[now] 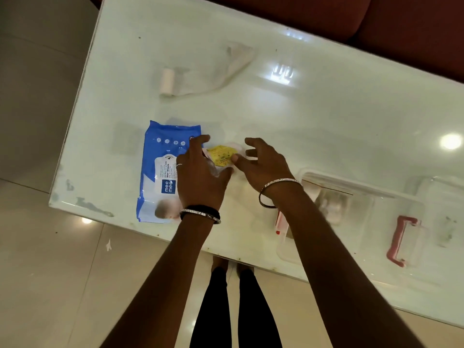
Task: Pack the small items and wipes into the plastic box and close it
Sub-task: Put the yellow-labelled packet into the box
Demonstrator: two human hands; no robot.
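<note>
A blue and white pack of wet wipes (160,169) lies flat on the white table (301,116), left of my hands. Between my hands sits a small yellow packet (222,155) in clear wrap. My left hand (198,177) rests partly over the wipes, its fingers touching the packet's left side. My right hand (263,164) touches the packet's right edge with its thumb, the other fingers spread. The clear plastic box (351,209) stands open to the right, part of it behind my right forearm. Its lid with a red handle (401,239) lies further right.
A small white roll (167,81) and a clear plastic bag (218,69) lie at the far side of the table. A red clip (280,222) shows by the box's near corner. The table's near edge runs just below my wrists. A dark red sofa (376,18) stands beyond.
</note>
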